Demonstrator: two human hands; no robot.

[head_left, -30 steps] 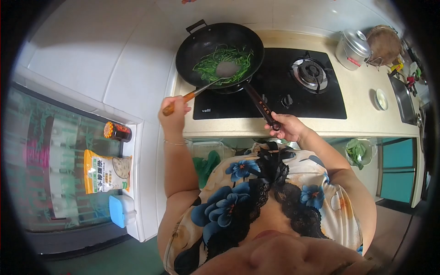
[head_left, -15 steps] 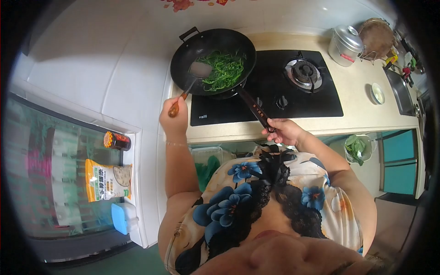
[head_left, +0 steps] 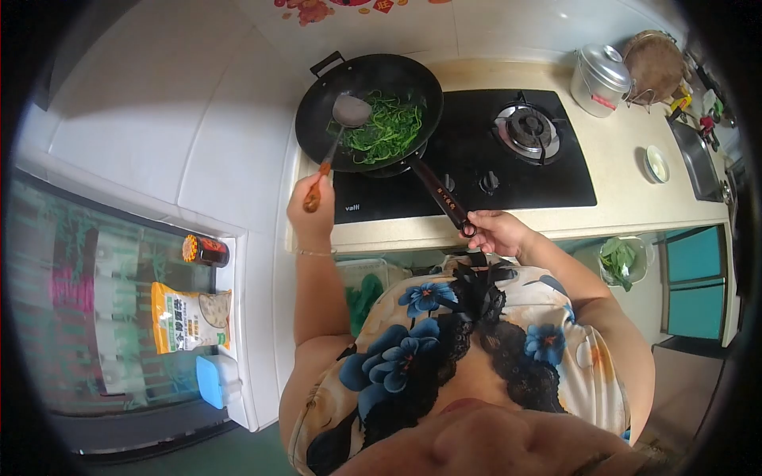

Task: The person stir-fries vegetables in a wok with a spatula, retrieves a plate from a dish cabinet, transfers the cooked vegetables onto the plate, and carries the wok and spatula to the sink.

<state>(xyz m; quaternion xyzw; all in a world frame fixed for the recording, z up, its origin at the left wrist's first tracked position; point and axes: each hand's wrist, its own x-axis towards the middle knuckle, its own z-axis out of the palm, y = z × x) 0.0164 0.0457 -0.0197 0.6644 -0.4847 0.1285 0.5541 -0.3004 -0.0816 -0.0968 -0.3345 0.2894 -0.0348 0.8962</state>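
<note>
Item, left hand [head_left: 311, 208]: I am wrapping it in a fist about the wooden grip of a round-headed metal turner [head_left: 352, 112]. Item, right hand [head_left: 500, 230]: I am pinching the end of the wok handle [head_left: 440, 193] between thumb and fingers. Item, leafy greens [head_left: 389, 131]: lying heaped inside the black wok [head_left: 313, 119], which is sitting over the left part of the hob [head_left: 548, 186]; the turner's head is overlapping the heap's far left side, and whether it is pressing in I am not able to tell. Step, by my judgement: I am stirring the greens. Next move, likewise judged: calling for the turner's edge low under the heap, the right hand steadying the wok against tipping. Edges: the wok's left rim is standing close to the white wall [head_left: 214, 119], so leftward sweeps are needing to be short; the turner's shaft is crossing above the near left rim; the wok handle is slanting near right, reaching the near edge of the counter [head_left: 619, 151]. Room: widening rightward, the right burner [head_left: 528, 131] standing well apart from the wok, the lidded pot [head_left: 599, 87] sitting beyond, far right.
</note>
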